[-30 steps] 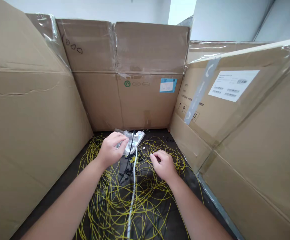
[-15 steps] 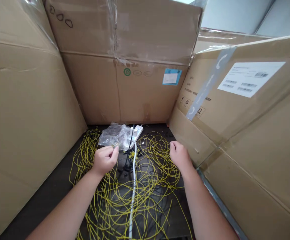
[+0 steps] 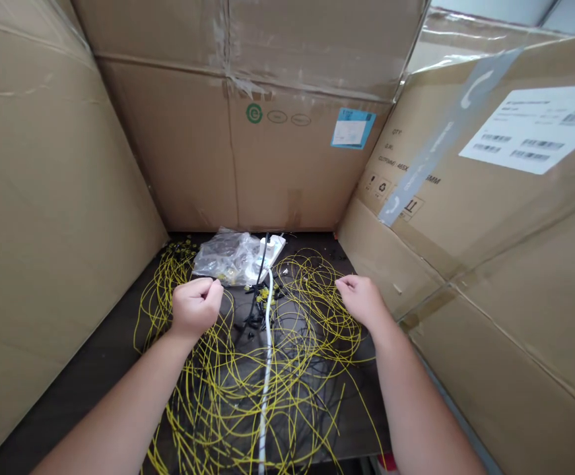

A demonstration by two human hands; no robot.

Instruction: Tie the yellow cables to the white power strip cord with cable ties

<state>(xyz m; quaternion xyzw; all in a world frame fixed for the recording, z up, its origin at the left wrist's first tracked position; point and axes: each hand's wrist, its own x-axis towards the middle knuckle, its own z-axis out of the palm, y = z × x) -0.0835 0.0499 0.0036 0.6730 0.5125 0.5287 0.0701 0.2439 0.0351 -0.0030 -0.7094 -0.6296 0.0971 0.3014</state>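
Note:
Thin yellow wires lie in loose tangled loops across the dark tabletop. My left hand is curled into a fist above the left part of the tangle. Over the right-hand loops my right hand is closed in a pinch. Whatever either hand may hold is hidden or too small to name. Between them a white cable runs toward a white power strip. Small black pieces and yellow bits are scattered beside that cable.
A clear plastic bag lies against the power strip, crossed nearby by a black cable. Cardboard boxes wall in the tabletop: a left box, a back box and a right box with a white label.
My left hand has shifted left relative to the wires and boxes. The right hand remains pinched in nearly the same place. My view has tilted down.

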